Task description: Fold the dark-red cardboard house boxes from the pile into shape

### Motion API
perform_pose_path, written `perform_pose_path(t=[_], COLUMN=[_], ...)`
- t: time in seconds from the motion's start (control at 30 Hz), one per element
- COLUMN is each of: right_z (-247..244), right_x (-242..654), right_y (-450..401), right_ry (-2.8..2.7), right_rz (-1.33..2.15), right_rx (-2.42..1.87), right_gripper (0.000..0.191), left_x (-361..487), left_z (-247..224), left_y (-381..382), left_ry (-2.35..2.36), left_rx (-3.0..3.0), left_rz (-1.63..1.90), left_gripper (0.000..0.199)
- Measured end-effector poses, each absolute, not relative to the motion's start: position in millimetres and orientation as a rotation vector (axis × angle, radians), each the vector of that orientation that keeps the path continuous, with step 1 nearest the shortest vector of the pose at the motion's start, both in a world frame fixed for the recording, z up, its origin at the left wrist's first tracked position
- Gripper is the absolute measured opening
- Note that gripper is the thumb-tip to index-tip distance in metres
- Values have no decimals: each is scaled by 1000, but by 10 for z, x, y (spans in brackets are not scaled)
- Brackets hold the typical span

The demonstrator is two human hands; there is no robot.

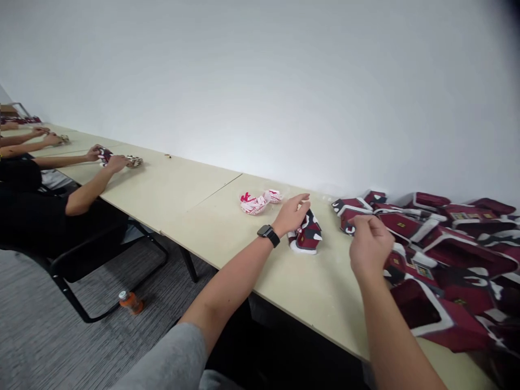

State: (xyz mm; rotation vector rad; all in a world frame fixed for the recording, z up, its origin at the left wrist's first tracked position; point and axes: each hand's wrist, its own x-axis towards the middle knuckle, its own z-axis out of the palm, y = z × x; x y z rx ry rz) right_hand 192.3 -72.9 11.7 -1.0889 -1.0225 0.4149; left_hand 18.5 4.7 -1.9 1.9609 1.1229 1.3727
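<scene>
My left hand (291, 214) rests over the top of a maroon, black and white shoe upper (306, 235), which stands on the pale table (211, 211). My right hand (369, 244) hangs above the table edge, its curled fingers at a maroon piece with white trim (350, 215). That piece lies at the near corner of a heaped pile of similar maroon shoe parts (455, 254). Left of my left hand lie crumpled red-and-white pieces (254, 203), which neither hand touches.
Along the same table, seated co-workers in dark sleeves (34, 179) handle small items with their hands (108, 161). A seam crosses the tabletop. A black chair (101, 265) stands on the grey carpet near an orange-capped bottle (130, 302). A white wall runs behind the table.
</scene>
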Motion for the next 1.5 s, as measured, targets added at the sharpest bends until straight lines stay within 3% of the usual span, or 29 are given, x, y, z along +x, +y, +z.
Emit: perform_pose_path(t=[0.13, 0.33, 0.7, 1.17, 1.27, 1.4, 1.5], right_z=[11, -131, -301, -282, -264, -208, -149], right_x=[1843, 1709, 1721, 1726, 1740, 1764, 1754], right_y=[-746, -731, -554, -546, -539, -545, -593], right_ry=[-1193, -1302, -1383, -1360, -1280, -1042, -915], right_rz=[250, 365, 540, 494, 471, 538, 652], right_rx=[-1198, -1219, -1173, -1183, -1149, -1047, -978], right_gripper=[36, 50, 39, 34, 29, 28, 36], left_x=[210, 224, 239, 268, 269, 226, 172], left_z=[-97, -156, -181, -184, -179, -134, -91], left_y=[51, 67, 90, 78, 84, 139, 196], left_ry=[1020, 1145, 1159, 1177, 1173, 1264, 1321], left_rx=[1918, 1867, 1889, 1866, 1833, 1655, 1395], left_rz=[1198, 1141, 1202, 1236, 1346, 1645, 1643], left_gripper=[50, 62, 55, 52, 49, 28, 31])
